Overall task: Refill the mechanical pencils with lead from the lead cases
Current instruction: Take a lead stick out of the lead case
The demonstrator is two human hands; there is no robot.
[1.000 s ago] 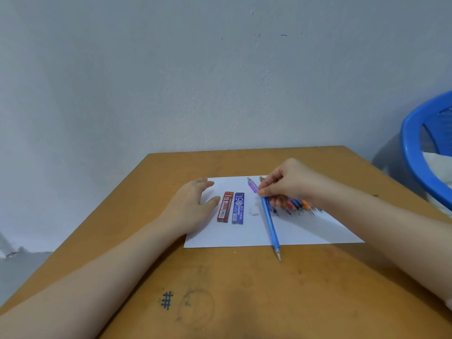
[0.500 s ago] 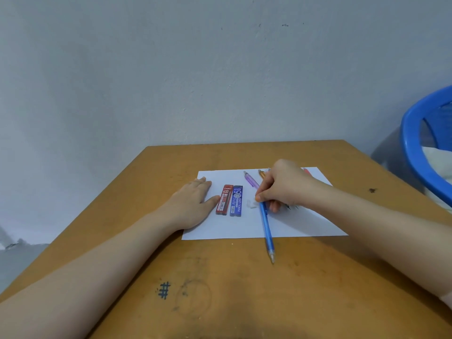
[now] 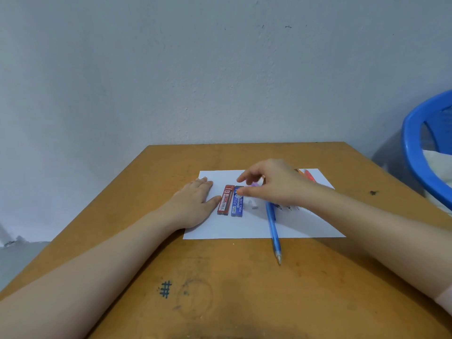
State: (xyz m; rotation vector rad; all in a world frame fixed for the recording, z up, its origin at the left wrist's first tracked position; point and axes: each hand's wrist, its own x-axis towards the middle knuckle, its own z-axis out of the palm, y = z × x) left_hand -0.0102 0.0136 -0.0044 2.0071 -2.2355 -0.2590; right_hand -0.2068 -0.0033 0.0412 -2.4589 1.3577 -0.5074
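Observation:
A red lead case [image 3: 226, 199] and a blue lead case [image 3: 237, 203] lie side by side on a white sheet of paper [image 3: 300, 226]. My left hand [image 3: 195, 204] rests flat on the paper's left edge, thumb near the red case. My right hand [image 3: 271, 184] hovers over the blue case's top with fingers spread, thumb tip at the case; it holds nothing I can see. A blue mechanical pencil [image 3: 272, 228] lies loose, its tip off the paper toward me. A small white eraser piece [image 3: 253, 204] lies beside it. Other pencils [image 3: 307, 176] are mostly hidden behind my right hand.
The wooden table [image 3: 220, 289] stands against a grey wall, with pen marks near its front. A blue plastic basket [image 3: 420, 152] with white cloth stands off the table's right side.
My right hand let go of the blue pencil, which now lies on the paper, and moved left over the blue lead case with fingers spread. My left hand stayed put.

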